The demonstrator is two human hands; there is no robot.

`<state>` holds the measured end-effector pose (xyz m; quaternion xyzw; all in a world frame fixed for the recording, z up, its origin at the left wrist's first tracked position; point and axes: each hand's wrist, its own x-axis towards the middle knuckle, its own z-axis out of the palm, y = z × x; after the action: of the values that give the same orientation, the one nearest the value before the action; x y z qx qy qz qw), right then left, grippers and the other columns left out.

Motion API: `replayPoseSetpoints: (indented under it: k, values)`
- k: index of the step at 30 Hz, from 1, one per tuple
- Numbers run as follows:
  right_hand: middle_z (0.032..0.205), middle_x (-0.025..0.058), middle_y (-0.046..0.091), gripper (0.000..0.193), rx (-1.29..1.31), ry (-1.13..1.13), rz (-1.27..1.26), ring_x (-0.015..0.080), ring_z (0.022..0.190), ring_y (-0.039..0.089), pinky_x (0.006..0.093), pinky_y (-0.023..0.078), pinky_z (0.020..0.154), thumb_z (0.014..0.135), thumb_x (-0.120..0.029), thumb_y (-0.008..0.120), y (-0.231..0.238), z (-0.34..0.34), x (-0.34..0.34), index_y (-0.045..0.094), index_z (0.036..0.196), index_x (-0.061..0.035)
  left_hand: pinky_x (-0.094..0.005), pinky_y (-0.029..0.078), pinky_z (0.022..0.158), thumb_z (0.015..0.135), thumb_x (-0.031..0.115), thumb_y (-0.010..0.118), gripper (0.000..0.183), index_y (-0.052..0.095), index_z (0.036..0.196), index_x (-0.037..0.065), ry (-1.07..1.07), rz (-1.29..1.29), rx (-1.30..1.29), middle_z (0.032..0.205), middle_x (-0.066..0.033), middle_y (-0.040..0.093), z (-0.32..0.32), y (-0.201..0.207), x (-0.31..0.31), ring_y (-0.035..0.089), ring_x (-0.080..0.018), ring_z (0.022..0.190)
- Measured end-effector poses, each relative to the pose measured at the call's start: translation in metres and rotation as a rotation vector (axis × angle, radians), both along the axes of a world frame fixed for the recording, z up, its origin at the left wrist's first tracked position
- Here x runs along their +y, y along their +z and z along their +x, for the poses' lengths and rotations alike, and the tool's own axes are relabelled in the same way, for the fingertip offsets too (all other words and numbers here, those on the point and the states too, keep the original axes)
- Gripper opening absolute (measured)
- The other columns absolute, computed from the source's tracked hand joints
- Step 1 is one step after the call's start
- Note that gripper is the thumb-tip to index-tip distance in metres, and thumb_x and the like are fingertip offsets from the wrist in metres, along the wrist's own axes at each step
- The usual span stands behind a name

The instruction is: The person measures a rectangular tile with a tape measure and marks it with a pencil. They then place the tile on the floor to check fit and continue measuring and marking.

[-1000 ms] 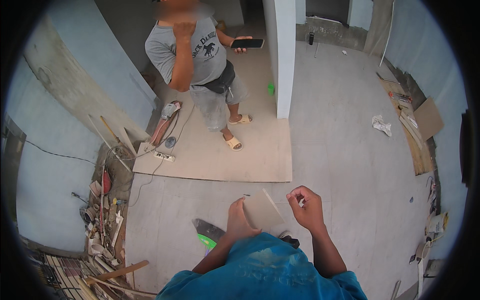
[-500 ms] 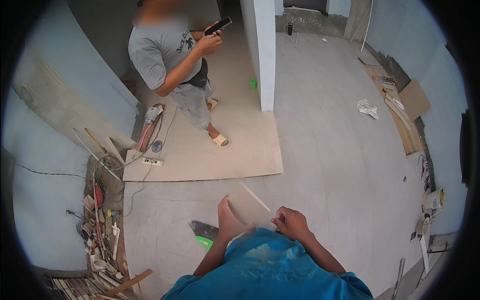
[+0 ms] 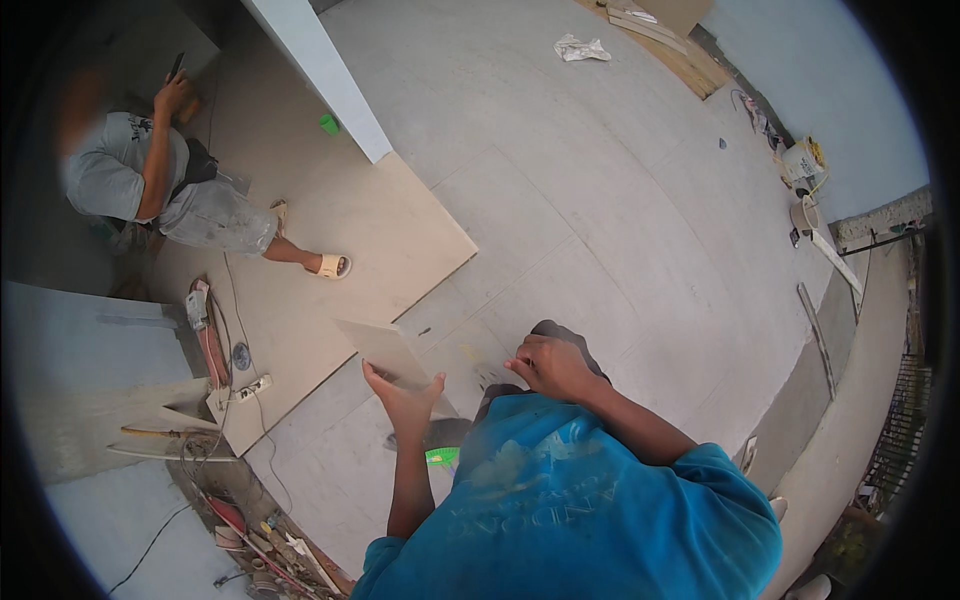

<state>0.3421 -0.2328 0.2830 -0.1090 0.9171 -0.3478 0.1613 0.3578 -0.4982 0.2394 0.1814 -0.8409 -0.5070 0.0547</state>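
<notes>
Holding tile (image 3: pixel 382 350), grn cup (image 3: pixel 329 124) beyond, contents unclr

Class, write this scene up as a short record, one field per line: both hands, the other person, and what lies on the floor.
Left hand: grips a flat beige tile
Right hand: fingers curled, apart from the tile; whether it holds anything cannot be seen
Clothing: blue shirt on the wearer
Other person: stands at upper left, with a dark phone raised
Floor, left: power strip, green cup
Floor, top: crumpled white cloth or paper
</notes>
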Motion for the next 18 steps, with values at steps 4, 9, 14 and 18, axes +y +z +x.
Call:
replayPoseSetpoints:
  k: [4, 9, 14, 18]
  values:
    - [0.082, 0.01, 0.068, 0.019, -0.087, -0.133, -0.109, 0.0295, 0.078, 0.065, 0.0395, 0.05, 0.066, 0.093, -0.023, 0.065, -0.012, 0.001, 0.019, 0.065, 0.1, -0.006, -0.0424, 0.036, 0.108, 0.066, 0.015, 0.087, 0.11, 0.015, 0.149, 0.0, 0.093, 0.366, -0.016, 0.141, -0.021, 0.032, -0.037, -0.015, 0.009, 0.037, -0.0317, 0.13]
    - [0.098, 0.0105, 0.066, 0.036, 0.023, -0.131, -0.26, 0.0297, 0.09, 0.065, 0.0393, 0.052, 0.074, 0.09, -0.031, 0.068, -0.002, -0.045, 0.064, 0.06, 0.116, -0.0072, -0.0474, 0.037, 0.107, 0.075, 0.02, 0.08, 0.099, 0.017, 0.15, 0.004, 0.122, 0.885, 0.003, 0.14, -0.0142, 0.034, -0.09, -0.021, 0.061, 0.04, -0.0285, 0.127]
    - [0.121, 0.0142, 0.06, 0.052, 0.146, -0.048, -0.364, 0.0294, 0.1, 0.064, 0.039, 0.054, 0.078, 0.085, -0.035, 0.075, 0.017, -0.095, 0.131, 0.057, 0.125, -0.0066, -0.0546, 0.039, 0.103, 0.08, 0.025, 0.076, 0.092, 0.019, 0.15, 0.006, 0.077, 1.024, 0.025, 0.133, -0.011, 0.037, -0.145, -0.02, 0.156, 0.044, -0.0268, 0.122]
    - [0.126, 0.0143, 0.06, 0.051, 0.237, -0.002, -0.243, 0.0305, 0.103, 0.065, 0.041, 0.055, 0.08, 0.085, -0.032, 0.074, 0.029, -0.125, 0.187, 0.057, 0.127, -0.0086, -0.0488, 0.042, 0.101, 0.08, 0.018, 0.079, 0.093, 0.017, 0.148, 0.006, 0.109, 1.002, -0.022, 0.138, -0.0114, 0.033, -0.176, -0.013, 0.247, 0.042, -0.025, 0.122]
